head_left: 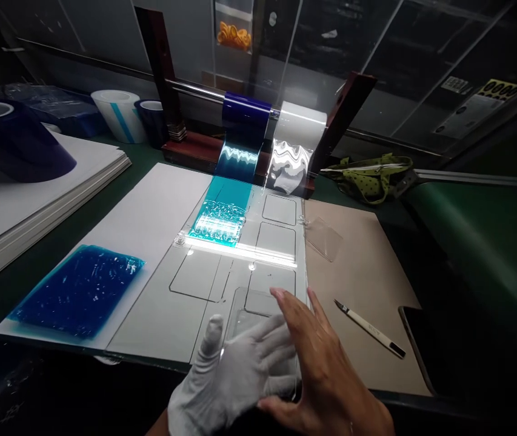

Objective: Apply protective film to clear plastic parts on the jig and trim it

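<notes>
While both hands hover at the near edge of the desk (pixel 49 242), I see the gloved left hand (pixel 226 375) spread flat under a clear plastic sheet (pixel 258 321), and the bare right hand (pixel 326 369) open, fingers splayed over it. The sheet lies on a white board (pixel 167 315) marked with rounded rectangles. Blue film (pixel 222 212) runs down from a roll (pixel 245 115) on a wooden stand (pixel 185 145). A knife (pixel 370 328) rests on brown card (pixel 367 266). The room beyond is dark.
</notes>
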The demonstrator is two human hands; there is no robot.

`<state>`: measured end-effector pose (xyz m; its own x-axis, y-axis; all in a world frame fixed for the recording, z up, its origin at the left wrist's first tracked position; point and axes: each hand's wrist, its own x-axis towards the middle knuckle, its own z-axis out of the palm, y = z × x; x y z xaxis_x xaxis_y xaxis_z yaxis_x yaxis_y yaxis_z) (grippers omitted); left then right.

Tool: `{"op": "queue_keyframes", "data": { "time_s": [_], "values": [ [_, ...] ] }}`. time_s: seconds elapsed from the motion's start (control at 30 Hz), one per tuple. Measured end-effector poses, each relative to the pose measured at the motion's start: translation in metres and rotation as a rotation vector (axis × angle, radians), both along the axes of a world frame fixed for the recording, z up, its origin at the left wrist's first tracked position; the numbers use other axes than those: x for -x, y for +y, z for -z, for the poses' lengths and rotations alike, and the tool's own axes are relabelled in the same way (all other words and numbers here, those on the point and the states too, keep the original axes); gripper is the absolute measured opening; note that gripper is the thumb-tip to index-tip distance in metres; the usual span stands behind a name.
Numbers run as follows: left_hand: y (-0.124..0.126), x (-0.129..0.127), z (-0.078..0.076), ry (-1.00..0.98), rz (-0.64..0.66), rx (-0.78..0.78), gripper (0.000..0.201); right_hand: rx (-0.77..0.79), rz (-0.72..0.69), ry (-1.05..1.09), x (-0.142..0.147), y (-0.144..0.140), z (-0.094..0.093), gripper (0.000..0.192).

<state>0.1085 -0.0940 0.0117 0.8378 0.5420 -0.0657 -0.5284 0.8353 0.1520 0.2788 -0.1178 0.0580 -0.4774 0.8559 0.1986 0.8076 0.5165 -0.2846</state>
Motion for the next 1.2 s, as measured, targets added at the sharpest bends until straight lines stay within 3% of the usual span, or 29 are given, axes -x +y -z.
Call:
{"op": "queue_keyframes", "data": {
  "time_s": [0.2, 0.4, 0.63, 0.8, 0.97, 1.1, 1.2],
  "values": [
    [0.02, 0.05, -0.001, 0.073, -0.333, -0.041, 0.111, -0.025, 0.137, -0.119, -0.02, 0.029, 0.013, 0.104],
    [0.021, 0.088, -0.009, 0.267, -0.603, -0.066, 0.111, 0.012, 0.128, -0.231, -0.025, 0.06, 0.034, 0.107],
    [0.023, 0.086, -0.003, 0.137, -0.607, -0.025, 0.113, 0.064, 0.107, -0.264, -0.025, 0.072, 0.045, 0.107],
    [0.024, 0.076, -0.004, 0.076, -0.709, 0.001, 0.108, 0.071, 0.11, -0.268, -0.027, 0.077, 0.049, 0.105],
    [0.031, 0.081, -0.001, -0.067, -0.658, 0.075, 0.11, 0.069, 0.101, -0.262, -0.028, 0.08, 0.048, 0.106],
    [0.038, 0.085, 0.001, -0.064, -0.538, 0.035, 0.115, 0.096, 0.088, -0.253, -0.027, 0.082, 0.05, 0.107],
    [0.037, 0.077, 0.0, -0.114, -0.618, 0.055, 0.11, 0.128, 0.092, -0.243, -0.028, 0.083, 0.051, 0.112]
  ]
}}
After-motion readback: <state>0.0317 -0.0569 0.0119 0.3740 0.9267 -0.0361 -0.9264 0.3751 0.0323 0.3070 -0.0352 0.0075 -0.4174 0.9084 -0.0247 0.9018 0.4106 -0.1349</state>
